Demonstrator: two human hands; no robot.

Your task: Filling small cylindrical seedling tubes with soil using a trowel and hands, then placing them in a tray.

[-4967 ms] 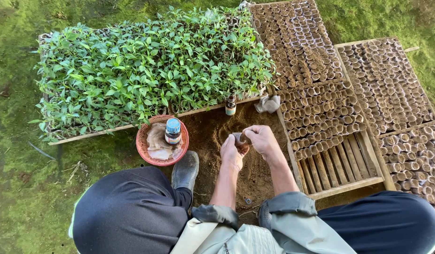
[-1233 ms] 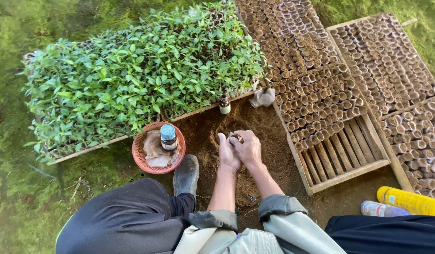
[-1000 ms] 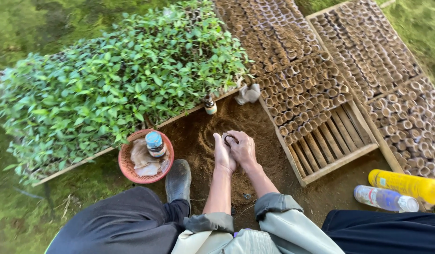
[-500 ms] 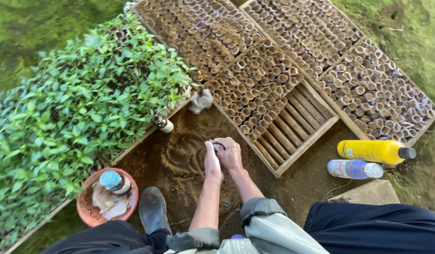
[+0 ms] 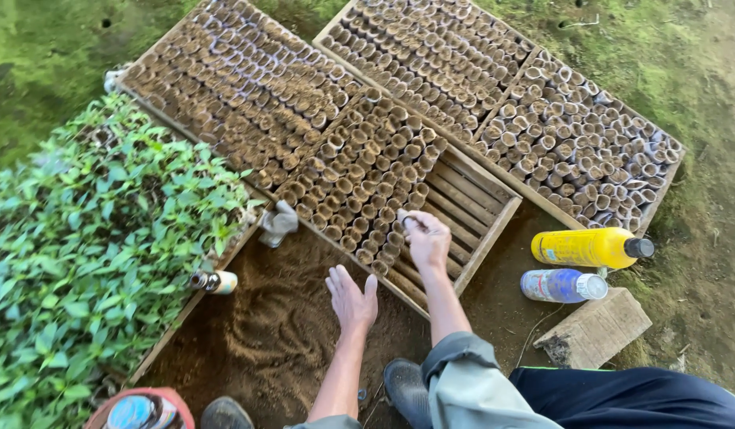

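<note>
Hands apart; right hand [image 5: 425,238] over wooden tray [image 5: 485,208]

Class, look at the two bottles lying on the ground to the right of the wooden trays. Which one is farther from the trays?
The clear bottle with the blue label; it lies on the near side of the yellow bottle, which is next to the tray.

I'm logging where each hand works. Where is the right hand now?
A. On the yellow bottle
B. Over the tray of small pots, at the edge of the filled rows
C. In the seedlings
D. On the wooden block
B: the right hand holds a small pot over the tray, beside the bare slats.
</note>
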